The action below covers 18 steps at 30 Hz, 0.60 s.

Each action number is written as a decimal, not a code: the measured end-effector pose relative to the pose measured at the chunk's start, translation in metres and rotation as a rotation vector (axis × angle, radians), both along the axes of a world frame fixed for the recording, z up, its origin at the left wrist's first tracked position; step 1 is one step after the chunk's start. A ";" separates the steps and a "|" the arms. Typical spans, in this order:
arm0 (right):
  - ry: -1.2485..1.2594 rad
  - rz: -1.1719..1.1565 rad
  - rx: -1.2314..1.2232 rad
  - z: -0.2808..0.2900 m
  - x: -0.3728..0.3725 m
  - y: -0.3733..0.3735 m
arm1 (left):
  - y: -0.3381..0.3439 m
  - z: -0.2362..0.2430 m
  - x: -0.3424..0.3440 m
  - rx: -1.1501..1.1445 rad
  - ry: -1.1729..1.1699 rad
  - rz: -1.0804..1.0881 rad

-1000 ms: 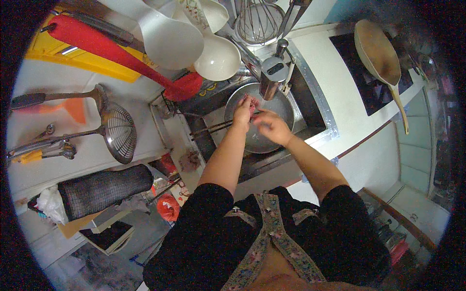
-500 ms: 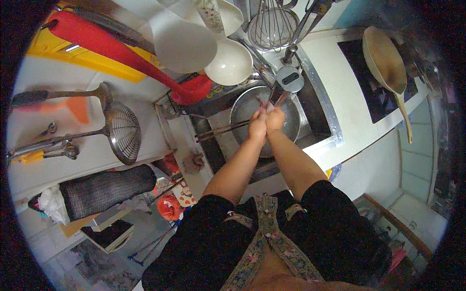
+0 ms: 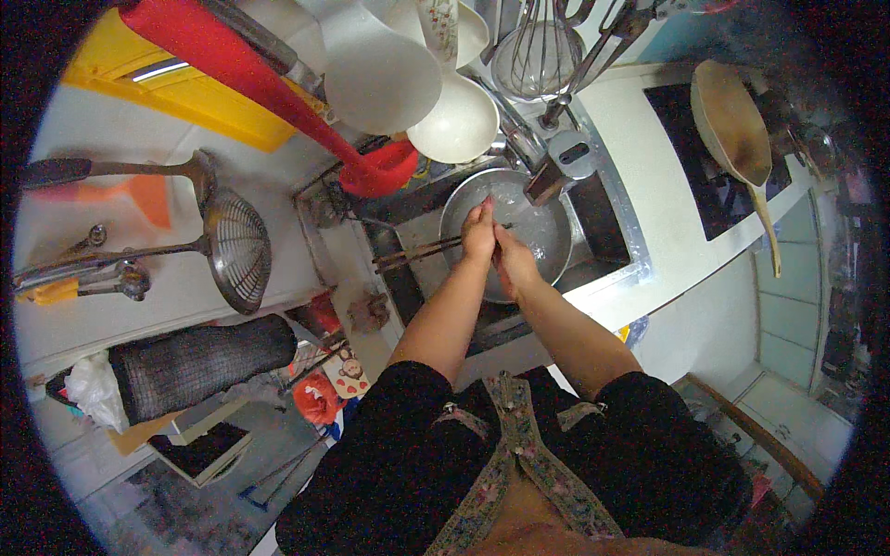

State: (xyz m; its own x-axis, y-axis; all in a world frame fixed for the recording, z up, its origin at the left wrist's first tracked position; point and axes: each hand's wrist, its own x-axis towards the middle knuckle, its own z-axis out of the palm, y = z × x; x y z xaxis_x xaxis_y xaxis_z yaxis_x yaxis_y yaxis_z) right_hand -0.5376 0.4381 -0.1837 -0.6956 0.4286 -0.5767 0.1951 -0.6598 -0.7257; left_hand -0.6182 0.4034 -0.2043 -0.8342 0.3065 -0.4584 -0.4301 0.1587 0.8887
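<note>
My left hand [image 3: 478, 232] and my right hand [image 3: 514, 263] press together over a round metal basin [image 3: 563, 248] in the sink. The left one's fingers are closed, their tips reddish; the right one's fingers are drawn together against it. Whatever may lie between the palms is hidden. Water glistens in the basin. A pair of chopsticks [image 3: 414, 252] lies across the basin's left rim, passing behind my left hand. Just beyond my hands, to the right, hangs the tap's squarish metal head [image 3: 569, 159].
Above the sink hang a red ladle [image 3: 375, 171], white ladles [image 3: 454, 120] and a whisk [image 3: 536, 46]. At the left wall are a wire skimmer [image 3: 238, 250] and other utensils. A pan [image 3: 732, 130] stands on the black hob [image 3: 684, 167] at right.
My hands have come out from under the tap's head and nearer to me. My right hand has slid back along my left. The view has shifted slightly.
</note>
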 end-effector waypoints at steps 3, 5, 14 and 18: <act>0.001 -0.100 -0.228 0.019 -0.008 0.013 | 0.005 0.011 0.015 -0.005 0.101 -0.082; 0.108 -0.205 -0.334 0.031 -0.021 0.029 | 0.002 0.019 0.030 0.017 0.108 -0.137; 0.420 -0.733 -0.607 0.040 -0.048 0.075 | -0.026 0.087 0.080 0.461 -0.256 -0.055; 0.561 -0.695 -0.739 0.021 -0.053 0.070 | -0.021 0.104 0.088 0.393 -0.210 -0.043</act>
State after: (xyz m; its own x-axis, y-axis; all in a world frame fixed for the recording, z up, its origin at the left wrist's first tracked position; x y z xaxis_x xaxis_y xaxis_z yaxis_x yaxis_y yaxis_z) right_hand -0.5907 0.5083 -0.1630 -0.6798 0.5060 -0.5309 -0.6028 -0.7978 0.0116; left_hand -0.5300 0.3827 -0.1008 -0.7182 0.5233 -0.4586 -0.6081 -0.1518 0.7792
